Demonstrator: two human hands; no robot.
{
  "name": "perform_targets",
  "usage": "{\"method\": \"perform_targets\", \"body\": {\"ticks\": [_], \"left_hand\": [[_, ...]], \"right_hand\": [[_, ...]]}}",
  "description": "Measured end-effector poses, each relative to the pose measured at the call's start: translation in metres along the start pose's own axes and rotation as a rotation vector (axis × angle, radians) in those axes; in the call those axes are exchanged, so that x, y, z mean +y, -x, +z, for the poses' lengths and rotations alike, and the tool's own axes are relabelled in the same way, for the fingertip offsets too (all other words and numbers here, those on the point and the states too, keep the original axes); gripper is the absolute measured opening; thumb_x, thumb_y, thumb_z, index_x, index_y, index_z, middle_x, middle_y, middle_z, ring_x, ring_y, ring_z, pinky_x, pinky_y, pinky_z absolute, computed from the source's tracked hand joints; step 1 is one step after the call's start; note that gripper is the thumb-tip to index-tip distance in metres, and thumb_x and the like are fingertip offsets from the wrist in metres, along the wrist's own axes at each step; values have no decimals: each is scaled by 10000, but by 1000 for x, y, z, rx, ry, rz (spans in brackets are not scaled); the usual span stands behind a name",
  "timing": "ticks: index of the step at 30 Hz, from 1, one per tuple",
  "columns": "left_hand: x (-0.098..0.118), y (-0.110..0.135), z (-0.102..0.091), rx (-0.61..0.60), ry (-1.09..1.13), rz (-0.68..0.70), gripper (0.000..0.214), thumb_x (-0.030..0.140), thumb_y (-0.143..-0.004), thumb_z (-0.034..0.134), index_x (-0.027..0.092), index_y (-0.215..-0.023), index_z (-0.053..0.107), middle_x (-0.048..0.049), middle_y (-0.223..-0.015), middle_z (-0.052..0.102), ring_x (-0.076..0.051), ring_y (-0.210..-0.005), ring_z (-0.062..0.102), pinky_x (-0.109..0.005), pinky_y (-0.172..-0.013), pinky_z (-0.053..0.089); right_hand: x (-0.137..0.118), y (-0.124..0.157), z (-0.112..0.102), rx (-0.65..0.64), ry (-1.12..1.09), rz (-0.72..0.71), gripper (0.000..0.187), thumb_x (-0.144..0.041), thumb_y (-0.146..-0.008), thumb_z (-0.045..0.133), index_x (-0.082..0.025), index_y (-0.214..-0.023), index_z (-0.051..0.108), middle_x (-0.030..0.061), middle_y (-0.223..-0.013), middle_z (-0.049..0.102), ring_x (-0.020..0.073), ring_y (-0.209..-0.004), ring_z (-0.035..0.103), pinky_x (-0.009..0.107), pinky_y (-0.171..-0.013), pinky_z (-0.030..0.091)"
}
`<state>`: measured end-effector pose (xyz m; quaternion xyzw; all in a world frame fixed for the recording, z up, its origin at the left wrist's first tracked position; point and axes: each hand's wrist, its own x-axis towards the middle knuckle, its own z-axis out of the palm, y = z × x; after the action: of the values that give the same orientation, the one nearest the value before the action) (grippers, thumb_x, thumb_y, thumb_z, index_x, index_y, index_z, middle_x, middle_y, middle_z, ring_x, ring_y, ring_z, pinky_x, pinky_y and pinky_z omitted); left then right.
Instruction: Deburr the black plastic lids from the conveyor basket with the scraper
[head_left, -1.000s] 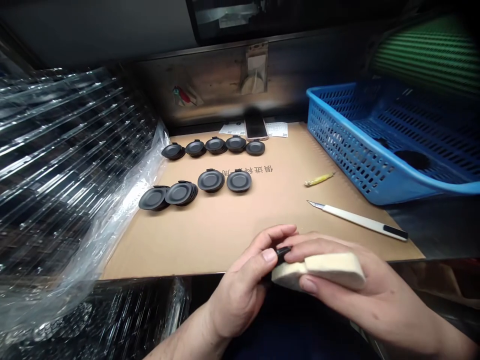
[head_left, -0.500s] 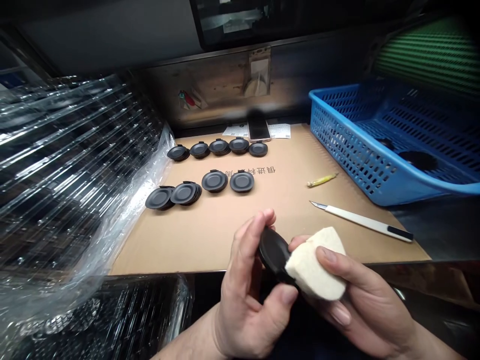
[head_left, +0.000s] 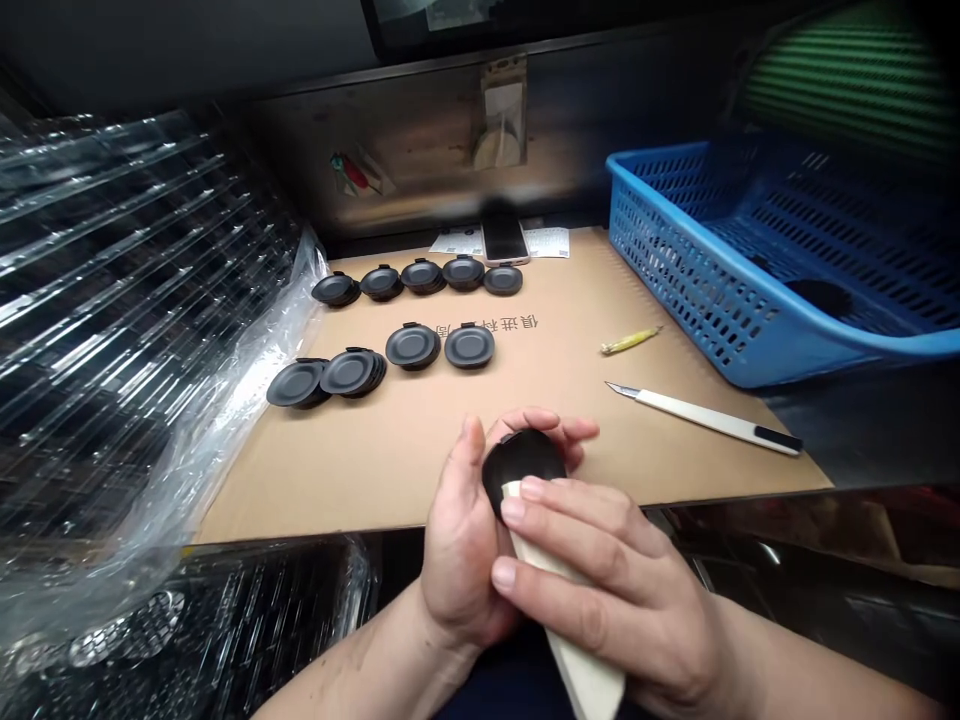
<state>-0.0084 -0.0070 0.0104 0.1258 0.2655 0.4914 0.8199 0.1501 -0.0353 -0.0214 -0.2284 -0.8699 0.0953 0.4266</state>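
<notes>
L hand [head_left: 469, 540] w/ black disc [head_left: 523, 462] in grip, R hand [head_left: 600, 580] w/ cream pad [head_left: 559, 610] against it, above surface [head_left: 525, 400].

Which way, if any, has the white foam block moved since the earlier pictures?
Yes. Against the near edge of the cardboard sheet, the foam block swung from crosswise to end-on, tip on the black disc, body toward the person.

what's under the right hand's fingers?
A pale wedge-shaped block, its tip on the black round cap held by the left hand. The right hand covers the block's middle and the cap's lower edge.
</notes>
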Motion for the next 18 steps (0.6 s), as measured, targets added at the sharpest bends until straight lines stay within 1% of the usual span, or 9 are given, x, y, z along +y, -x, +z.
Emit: {"method": "perform_targets", "body": {"ticks": [2,3,4,5,8,10,13,16,18], "left_hand": [[-2,1,-1,-55,5,35,312,386,-955,559,143,-1071,717,-143,-1338,693,-232,-1311,594,-341,-1152,409],[-2,1,-3,-90,12,46,324,300,-917,585,127,-1163,705,-150,-1426,644,-246,-1396,534,-354,-1190,373],[-1,2,-6,-126,31,40,402,244,-886,591,115,-1258,674,-151,-1492,596,-257,-1450,484,-371,-1216,347],[0,3,-8,-156,64,13,477,224,-875,590,113,-1337,634,-143,-1535,557,-263,-1479,453,-384,-1230,334],[4,5,-14,-181,150,-76,561,293,-942,559,126,-1476,513,-122,-1584,503,-266,-1488,447,-402,-1237,338],[7,5,-15,-150,149,-67,569,339,-993,521,178,-1533,444,-112,-1571,522,-272,-1459,488,-431,-1252,311],[9,5,-15,-139,111,-46,550,337,-1010,502,257,-1549,423,-92,-1536,567,-277,-1424,530,-479,-1274,249],[10,6,-15,-176,88,-129,483,310,-1000,488,205,-1470,534,-92,-1518,585,-273,-1434,519,-480,-1282,235],[9,8,-16,-176,78,-109,460,304,-996,487,174,-1428,581,-100,-1524,577,-270,-1452,496,-458,-1284,237]], "right_hand": [[6,0,7,-31,24,-40,395,-122,-1042,418,-62,-1397,579,168,-1494,560,278,-1501,386,475,-1219,394],[9,1,7,-50,32,-50,408,-119,-1033,444,-54,-1420,557,172,-1520,535,289,-1512,369,493,-1228,378],[13,2,6,-82,44,-57,430,-118,-1020,481,-54,-1441,536,173,-1545,510,296,-1520,358,502,-1236,364],[16,3,4,-102,60,-69,447,-121,-1009,506,-53,-1451,526,176,-1559,494,302,-1524,352,511,-1240,354],[20,6,-3,-127,121,-59,481,-167,-996,547,-33,-1457,516,189,-1589,448,330,-1541,312,543,-1252,321],[19,6,-5,-147,122,-81,500,-212,-993,568,-26,-1455,517,179,-1605,424,335,-1545,299,543,-1257,313],[19,6,-6,-185,111,-144,496,-200,-982,568,-14,-1441,529,184,-1585,450,311,-1535,329,512,-1259,325],[23,7,-9,-140,161,-89,506,-181,-957,589,4,-1425,539,223,-1564,465,331,-1536,322,544,-1253,320],[24,8,-10,-142,147,-82,506,-199,-964,582,-9,-1431,536,206,-1583,445,340,-1538,313,547,-1252,322]]}}
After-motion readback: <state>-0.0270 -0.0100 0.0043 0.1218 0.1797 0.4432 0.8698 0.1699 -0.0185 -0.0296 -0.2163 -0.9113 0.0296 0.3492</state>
